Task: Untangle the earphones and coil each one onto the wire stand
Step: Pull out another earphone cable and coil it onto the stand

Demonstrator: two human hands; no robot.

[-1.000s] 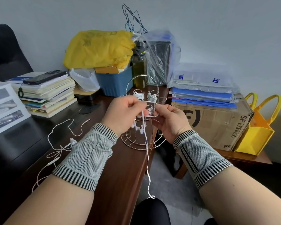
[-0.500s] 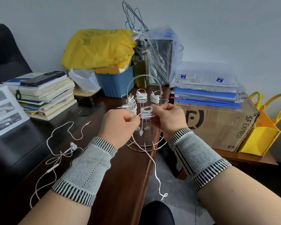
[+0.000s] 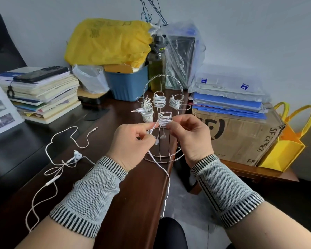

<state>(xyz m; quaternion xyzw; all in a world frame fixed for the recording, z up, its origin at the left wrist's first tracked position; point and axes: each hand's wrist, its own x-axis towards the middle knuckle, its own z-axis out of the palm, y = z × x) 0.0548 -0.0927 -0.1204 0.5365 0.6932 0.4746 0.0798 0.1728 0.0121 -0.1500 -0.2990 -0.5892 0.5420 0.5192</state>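
Observation:
A chrome wire stand (image 3: 163, 81) sits at the desk's right edge, with three white earphone coils (image 3: 159, 101) wound on its upper loops. A fourth coil (image 3: 165, 118) sits on the nearest loop. My left hand (image 3: 131, 141) pinches the white cable (image 3: 166, 174) leading down from that coil, and the slack hangs over the desk edge. My right hand (image 3: 190, 137) pinches the coil's right side at the loop. Another white earphone (image 3: 65, 159) lies loose and looped on the desk to the left.
The dark wooden desk (image 3: 129, 203) carries a stack of books (image 3: 41, 94) with a phone on top, a blue bin (image 3: 127, 83) under a yellow bag, and a green bottle (image 3: 156, 62). At right stand a cardboard box (image 3: 241, 135) under blue folders and a yellow tote (image 3: 285, 148).
My left hand has dropped lower with the cable, and the hanging slack has shortened. The coil on the front loop has gained turns. My right hand stays at the loop.

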